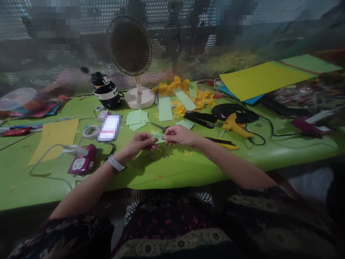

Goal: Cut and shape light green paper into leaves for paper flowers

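Note:
Between my two hands is a small piece of light green paper (159,137). My left hand (140,144) pinches its left side, and my right hand (178,135) pinches its right side. Just behind the fingers lie dark-bladed scissors (159,126), partly hidden by my right hand. A pile of green paper squares (137,118) sits beyond my left hand. More green pieces (185,124) rest behind my right wrist. A yellow utility knife (223,143) lies partly under my right forearm.
Behind stand a fan (137,99) and a dark bottle (106,91). Yellow paper flowers (178,86), a black stapler (201,118) and a yellow glue gun (235,126) lie to the right. On the left are a phone (109,127), a tape roll (91,132) and a purple power box (83,160) with a cable.

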`<control>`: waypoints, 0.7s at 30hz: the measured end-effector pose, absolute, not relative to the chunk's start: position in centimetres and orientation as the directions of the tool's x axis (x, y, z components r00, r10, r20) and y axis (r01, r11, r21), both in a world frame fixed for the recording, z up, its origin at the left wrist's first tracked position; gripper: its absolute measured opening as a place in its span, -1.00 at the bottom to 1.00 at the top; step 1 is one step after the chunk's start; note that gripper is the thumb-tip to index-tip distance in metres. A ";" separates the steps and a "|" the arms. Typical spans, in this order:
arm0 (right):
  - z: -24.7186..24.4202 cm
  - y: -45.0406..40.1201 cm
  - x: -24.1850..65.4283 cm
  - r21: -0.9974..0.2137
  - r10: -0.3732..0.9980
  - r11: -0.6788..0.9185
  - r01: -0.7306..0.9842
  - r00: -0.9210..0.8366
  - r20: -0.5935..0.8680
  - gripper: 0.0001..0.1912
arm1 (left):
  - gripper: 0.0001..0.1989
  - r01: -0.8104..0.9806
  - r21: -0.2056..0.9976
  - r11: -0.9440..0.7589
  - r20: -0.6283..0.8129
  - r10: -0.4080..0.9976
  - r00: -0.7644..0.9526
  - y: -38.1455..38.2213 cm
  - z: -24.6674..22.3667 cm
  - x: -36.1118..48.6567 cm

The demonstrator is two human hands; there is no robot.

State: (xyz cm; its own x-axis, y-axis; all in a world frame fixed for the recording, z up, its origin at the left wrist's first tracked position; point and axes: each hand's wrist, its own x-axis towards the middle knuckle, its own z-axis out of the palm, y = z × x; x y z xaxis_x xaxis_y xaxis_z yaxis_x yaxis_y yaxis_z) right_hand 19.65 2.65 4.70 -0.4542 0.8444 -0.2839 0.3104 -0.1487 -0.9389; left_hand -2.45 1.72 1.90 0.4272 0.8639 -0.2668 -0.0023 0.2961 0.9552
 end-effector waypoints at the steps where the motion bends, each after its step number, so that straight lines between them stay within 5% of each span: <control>1: 4.6 2.6 19.9 -0.938 0.834 -0.170 0.303 -0.462 -0.301 -0.90 | -0.74 0.012 0.953 0.303 -0.278 0.860 0.428 1.6 2.0 -2.3; 13: 4.3 0.9 23.1 -0.941 0.835 -0.281 0.187 -0.435 -0.336 -0.87 | -0.72 0.161 0.925 0.345 -0.378 0.784 0.492 1.7 3.1 -0.1; 21: 5.0 0.1 28.3 -0.935 0.898 -0.298 0.193 -0.275 -0.343 -0.89 | -0.72 0.328 0.928 0.178 -0.362 0.648 0.670 6.2 4.6 4.0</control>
State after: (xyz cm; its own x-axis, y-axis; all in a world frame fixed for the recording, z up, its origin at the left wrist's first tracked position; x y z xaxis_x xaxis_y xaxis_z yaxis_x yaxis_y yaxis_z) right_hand 28.27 0.12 5.04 -0.2752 0.8981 -0.3431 0.1927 -0.2981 -0.9349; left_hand 4.01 6.19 4.57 0.6703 0.6481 -0.3615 0.3280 0.1782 0.9277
